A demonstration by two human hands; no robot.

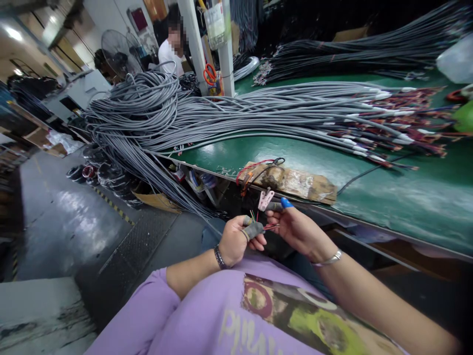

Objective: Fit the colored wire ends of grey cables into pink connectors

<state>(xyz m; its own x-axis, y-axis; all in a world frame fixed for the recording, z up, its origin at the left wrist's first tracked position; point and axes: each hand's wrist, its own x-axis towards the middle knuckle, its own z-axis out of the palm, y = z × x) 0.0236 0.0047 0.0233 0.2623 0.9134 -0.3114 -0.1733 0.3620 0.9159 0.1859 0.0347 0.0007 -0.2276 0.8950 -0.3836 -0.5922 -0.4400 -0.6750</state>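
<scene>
My left hand (236,237), with grey covers on thumb and finger, is closed on the end of a grey cable. Thin coloured wires (253,215) stick up from that grip, green and red among them. In my right hand (295,228) the fingers pinch the reddish wires (271,227) that run across from the left hand. A blue cover sits on one right fingertip, a grey one on another. Just above the right fingers is a pink clip (265,200) at the table edge. Close behind it lies a taped wooden board (295,183) with red and black leads.
Many grey cables (236,118) stretch over the green table (414,197), their stripped ends at the right and coils hanging off the left. Black cables (343,54) lie behind. A post (227,69) stands at the back; a person (170,52) sits beyond, near a fan (117,52).
</scene>
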